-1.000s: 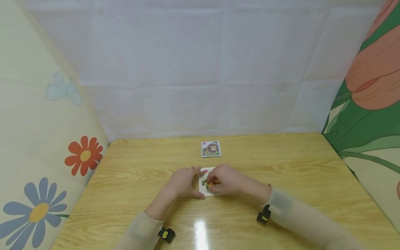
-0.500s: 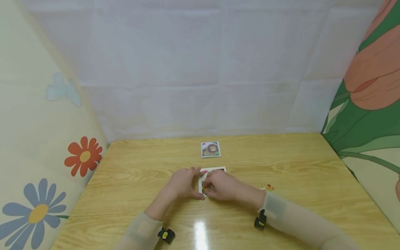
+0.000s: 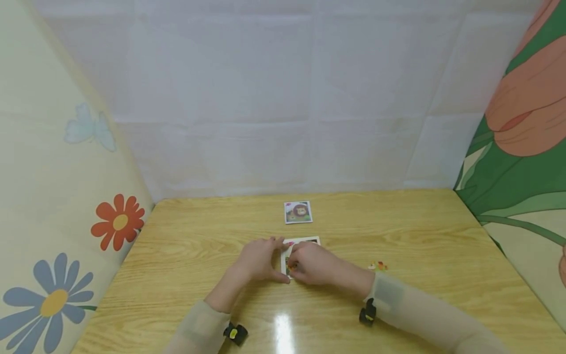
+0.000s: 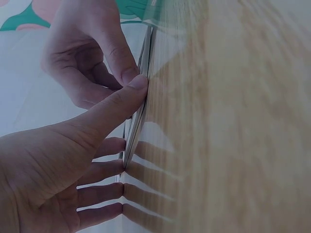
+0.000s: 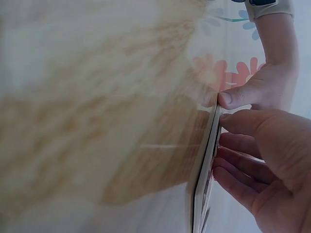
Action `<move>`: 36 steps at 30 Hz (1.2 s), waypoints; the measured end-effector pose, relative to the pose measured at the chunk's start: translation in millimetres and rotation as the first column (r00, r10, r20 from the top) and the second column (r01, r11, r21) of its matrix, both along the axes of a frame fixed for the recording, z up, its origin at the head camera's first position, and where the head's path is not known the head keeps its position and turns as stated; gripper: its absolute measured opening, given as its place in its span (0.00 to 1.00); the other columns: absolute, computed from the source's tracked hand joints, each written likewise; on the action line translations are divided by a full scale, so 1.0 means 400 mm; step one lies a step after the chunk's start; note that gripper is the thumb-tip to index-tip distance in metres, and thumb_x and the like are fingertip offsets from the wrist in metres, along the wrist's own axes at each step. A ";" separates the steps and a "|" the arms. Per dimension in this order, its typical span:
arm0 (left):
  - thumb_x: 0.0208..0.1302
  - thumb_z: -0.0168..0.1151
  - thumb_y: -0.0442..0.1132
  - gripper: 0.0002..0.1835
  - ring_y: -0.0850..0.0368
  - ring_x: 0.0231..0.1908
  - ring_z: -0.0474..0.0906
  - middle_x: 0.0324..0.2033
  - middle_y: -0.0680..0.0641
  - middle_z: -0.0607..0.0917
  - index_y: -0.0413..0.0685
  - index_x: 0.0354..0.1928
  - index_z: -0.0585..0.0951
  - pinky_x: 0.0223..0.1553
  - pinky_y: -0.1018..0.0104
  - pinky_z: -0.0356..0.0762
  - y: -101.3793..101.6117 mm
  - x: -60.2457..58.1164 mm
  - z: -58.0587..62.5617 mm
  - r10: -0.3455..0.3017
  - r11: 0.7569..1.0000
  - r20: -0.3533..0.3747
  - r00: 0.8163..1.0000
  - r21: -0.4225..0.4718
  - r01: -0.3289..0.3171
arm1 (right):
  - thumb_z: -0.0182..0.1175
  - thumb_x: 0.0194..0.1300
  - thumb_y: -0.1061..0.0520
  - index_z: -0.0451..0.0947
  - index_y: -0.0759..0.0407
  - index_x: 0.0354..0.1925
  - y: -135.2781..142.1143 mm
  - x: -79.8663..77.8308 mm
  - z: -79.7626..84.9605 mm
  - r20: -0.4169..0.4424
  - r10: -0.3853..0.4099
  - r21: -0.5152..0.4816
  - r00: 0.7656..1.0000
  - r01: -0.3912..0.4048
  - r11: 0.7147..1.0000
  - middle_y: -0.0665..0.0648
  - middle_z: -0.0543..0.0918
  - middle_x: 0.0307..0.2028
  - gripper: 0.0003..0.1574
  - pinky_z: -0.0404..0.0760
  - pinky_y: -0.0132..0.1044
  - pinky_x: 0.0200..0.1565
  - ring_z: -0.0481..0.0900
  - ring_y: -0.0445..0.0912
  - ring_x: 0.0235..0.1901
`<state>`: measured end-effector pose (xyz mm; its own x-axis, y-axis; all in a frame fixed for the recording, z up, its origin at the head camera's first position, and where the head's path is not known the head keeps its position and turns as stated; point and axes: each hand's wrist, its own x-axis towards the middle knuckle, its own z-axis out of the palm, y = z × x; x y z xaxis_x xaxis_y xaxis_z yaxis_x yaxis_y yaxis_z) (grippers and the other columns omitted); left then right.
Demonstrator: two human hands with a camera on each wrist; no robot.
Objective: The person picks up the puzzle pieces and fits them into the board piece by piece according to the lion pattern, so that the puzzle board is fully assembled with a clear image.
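Note:
A white-bordered picture board lies flat on the wooden table, mostly covered by the hands. My left hand spans its left side, thumb at the near corner and fingers toward the far one. Those fingers look straight in the left wrist view, the thumb at the board's edge. My right hand is over the board's left part, fingers curled and fingertips down on it. A bit of an orange-yellow puzzle piece shows between finger and thumb. In the right wrist view the board is seen edge-on.
Behind the board lies a square picture card with a lion. Small colourful pieces lie on the table beyond the right forearm. A white cloth hangs at the back, with flower-printed cloths on both sides.
My right hand has moved slightly left and toward me over the board, bringing the orange-yellow piece down. More of the board's far edge and the loose pieces now show. The left hand has stayed still.

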<state>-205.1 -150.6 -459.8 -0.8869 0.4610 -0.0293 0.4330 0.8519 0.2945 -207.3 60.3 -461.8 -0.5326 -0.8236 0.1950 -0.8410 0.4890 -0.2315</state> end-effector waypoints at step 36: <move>0.39 0.88 0.64 0.52 0.33 0.58 0.85 0.66 0.34 0.83 0.47 0.68 0.82 0.58 0.42 0.86 0.002 -0.001 -0.001 0.001 1.000 -0.001 1.000 0.011 -0.001 | 0.71 0.66 0.59 0.93 0.53 0.39 -0.007 0.003 0.007 -0.021 -0.006 0.065 1.000 0.007 0.998 0.50 0.91 0.38 0.05 0.87 0.33 0.52 0.87 0.43 0.41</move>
